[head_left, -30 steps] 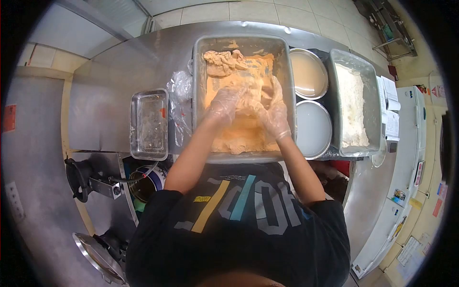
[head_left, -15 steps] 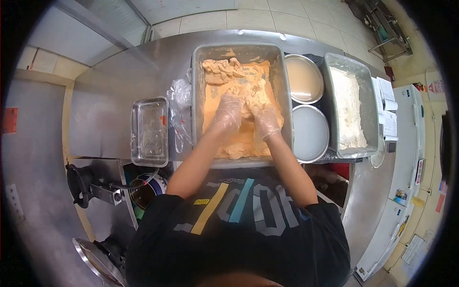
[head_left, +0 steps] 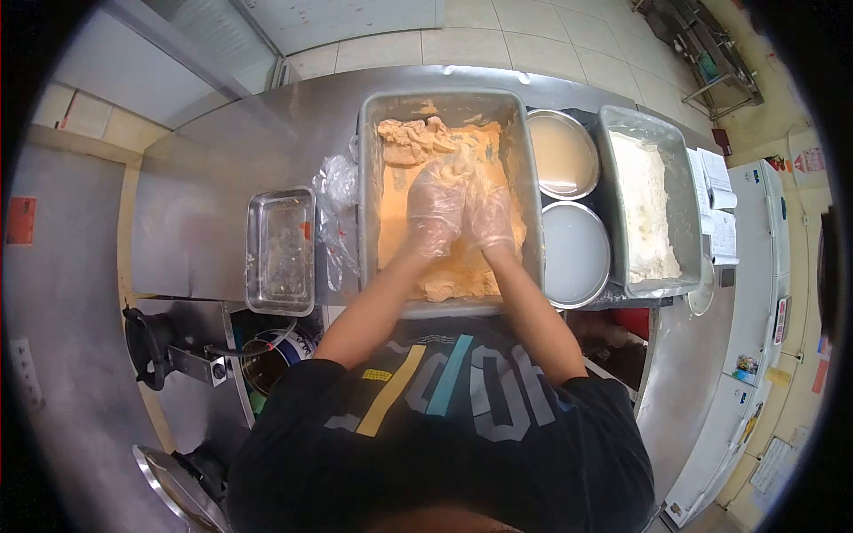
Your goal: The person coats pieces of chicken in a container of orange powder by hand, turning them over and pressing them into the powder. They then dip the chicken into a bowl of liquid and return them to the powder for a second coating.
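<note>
Closer together now: left hand (head_left: pixel 435 209) and right hand (head_left: pixel 489 213).
One floury lump (head_left: pixel 464 165) is at the blurry fingertips, in one big tub (head_left: pixel 528 169); can't tell if they're open or shut. Two round pans (head_left: pixel 608 258) sit beside.

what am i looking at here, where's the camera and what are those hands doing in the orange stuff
There is no machine: these are a person's own hands, in clear plastic gloves. Every picture comes from one camera worn on the head, looking forward and down, so the black shirt is the wearer's.

On the metal table stands a deep grey tub with orange powder and a coated heap. To its right are two round pans of cloudy liquid, then a tub of white powder; to its left, crumpled clear plastic and a metal tray.

The left hand and right hand are close together over the powder, around something lumpy and coated; it is too blurred to name.
</note>
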The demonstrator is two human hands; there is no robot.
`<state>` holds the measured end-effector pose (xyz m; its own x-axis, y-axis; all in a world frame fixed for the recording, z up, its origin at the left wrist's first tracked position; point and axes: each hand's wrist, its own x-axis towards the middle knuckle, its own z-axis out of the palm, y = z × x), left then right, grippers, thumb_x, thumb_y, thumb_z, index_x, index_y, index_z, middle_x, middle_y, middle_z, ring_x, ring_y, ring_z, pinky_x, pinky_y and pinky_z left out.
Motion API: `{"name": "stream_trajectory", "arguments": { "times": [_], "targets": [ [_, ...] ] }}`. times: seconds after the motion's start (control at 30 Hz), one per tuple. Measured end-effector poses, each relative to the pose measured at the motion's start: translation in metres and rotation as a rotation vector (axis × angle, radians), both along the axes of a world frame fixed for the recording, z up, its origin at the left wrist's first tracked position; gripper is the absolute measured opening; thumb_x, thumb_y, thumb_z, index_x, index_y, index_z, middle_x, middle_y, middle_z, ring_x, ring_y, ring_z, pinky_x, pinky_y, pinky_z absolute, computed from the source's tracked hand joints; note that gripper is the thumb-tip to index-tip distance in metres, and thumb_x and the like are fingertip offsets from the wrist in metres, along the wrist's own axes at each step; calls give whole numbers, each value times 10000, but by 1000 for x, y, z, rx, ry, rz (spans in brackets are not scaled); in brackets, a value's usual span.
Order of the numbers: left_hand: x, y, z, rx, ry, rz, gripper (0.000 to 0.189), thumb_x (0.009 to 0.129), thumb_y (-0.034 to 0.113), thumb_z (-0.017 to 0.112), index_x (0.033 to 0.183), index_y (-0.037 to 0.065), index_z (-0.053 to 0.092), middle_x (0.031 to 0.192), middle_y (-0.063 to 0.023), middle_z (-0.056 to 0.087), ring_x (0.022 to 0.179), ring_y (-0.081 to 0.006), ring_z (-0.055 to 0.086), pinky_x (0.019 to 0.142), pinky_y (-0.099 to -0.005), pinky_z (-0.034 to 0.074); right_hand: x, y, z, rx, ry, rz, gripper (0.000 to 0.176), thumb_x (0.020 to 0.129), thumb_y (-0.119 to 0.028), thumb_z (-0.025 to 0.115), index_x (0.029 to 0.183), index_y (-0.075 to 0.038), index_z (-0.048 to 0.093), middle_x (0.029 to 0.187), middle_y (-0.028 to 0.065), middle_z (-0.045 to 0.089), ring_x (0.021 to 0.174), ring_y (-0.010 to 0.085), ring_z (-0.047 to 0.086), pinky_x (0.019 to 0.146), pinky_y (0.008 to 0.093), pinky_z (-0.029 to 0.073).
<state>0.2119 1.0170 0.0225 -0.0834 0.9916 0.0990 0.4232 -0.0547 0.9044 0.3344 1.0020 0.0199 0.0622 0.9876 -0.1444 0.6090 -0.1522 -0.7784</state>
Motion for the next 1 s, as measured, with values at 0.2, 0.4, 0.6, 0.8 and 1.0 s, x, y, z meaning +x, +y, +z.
{"name": "stream_trajectory", "arguments": {
  "times": [0.2,0.4,0.6,0.8,1.0],
  "targets": [
    [-8,-12,6,-354,-423,66,169,984,126,682,1117,22,695,965,-49,734,773,-156,660,654,-347,540,13,4,-87,234,-101,146,499,1010,-215,526,1477,-39,545,1115,327,643,1102,460,587,986,533,460],
    [-10,-10,-2,-635,-803,145,221,1076,255,615,1131,62,707,886,-21,685,717,-124,623,610,-321,511,-12,4,-92,25,637,-134,545,1048,-171,457,1581,-61,430,1202,330,649,1089,466,609,964,540,476],
    [-24,-8,-43,-779,-632,35,676,1078,634,453,1361,43,618,847,-9,599,704,-124,570,650,-349,565,12,15,-73,-31,-537,447,687,1055,-473,580,1489,54,509,1444,270,594,1312,328,597,1102,378,453],
    [-40,-1,-37,-672,-849,199,753,1061,618,485,1500,6,484,1125,-142,654,915,-263,654,816,-464,619,-14,89,27,83,-154,144,639,928,-554,722,1224,11,689,1205,281,708,1134,408,692,974,471,542],
    [-73,-13,-42,-430,-59,-269,525,1024,359,625,1408,2,610,1289,-222,701,1164,-327,675,999,-443,560,39,91,1,-324,-760,709,645,921,-369,673,1425,18,560,1289,292,680,1217,409,663,1039,468,521]
  ]
}}
